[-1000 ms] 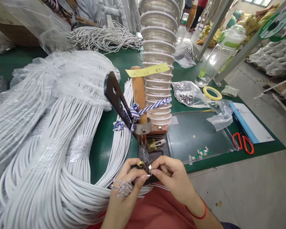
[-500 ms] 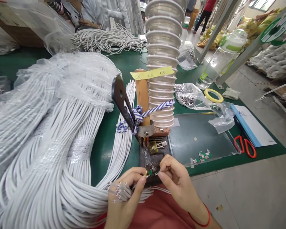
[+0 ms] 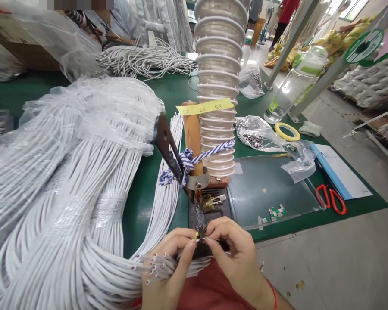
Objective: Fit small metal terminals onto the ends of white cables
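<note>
The right hand has drawn in beside the left hand, apparently bringing fine work to the soldering iron, near centre; both pinch, contents indistinct, the left also gripping white cables.

Your hands: two, left hand and right hand, lower centre
Bottles: two, big bottle and small bottle, upper right
Corrugated hose: one, upper centre
Wooden handle: one, centre
Yellow strip: one, with three "CX" marks facing you
Tape roll: one, right
Red-handled scissors: one pair, right
Small green boards: several, too small for you to count surely, lower right
</note>
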A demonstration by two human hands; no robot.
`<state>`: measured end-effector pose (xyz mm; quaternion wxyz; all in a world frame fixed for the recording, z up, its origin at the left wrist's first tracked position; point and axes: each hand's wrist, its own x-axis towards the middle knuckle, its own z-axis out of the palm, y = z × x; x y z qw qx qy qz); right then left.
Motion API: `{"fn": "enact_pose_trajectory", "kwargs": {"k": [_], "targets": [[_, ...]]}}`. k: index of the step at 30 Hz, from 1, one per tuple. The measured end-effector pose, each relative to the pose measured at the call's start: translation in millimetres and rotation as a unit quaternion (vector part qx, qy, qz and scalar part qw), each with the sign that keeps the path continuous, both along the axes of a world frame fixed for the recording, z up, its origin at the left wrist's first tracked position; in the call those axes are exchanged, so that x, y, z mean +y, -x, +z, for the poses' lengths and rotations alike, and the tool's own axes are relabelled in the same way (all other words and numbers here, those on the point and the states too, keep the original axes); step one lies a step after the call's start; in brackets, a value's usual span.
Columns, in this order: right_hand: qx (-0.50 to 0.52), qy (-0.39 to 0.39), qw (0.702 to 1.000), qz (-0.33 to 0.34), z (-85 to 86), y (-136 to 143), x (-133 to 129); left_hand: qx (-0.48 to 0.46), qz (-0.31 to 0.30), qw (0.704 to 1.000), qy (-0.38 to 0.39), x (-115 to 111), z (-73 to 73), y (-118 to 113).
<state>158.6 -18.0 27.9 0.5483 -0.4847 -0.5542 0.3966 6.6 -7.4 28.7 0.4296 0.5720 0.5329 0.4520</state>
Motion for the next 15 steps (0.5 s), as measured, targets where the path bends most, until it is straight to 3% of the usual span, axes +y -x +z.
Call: {"fn": "enact_pose_trajectory", "kwargs": {"k": [7,15], "targets": [[0.015,-0.003,1.000,-0.001,-1.4,1.4,2.3,0.009,-0.037,0.999,-0.005,2.3,1.0,3.1],[0.030,0.023,0.999,0.016,-7.7,-2.3,-2.7,-0.068,0.032,0.996,0.050,-4.1,-0.3,-2.6]]}}
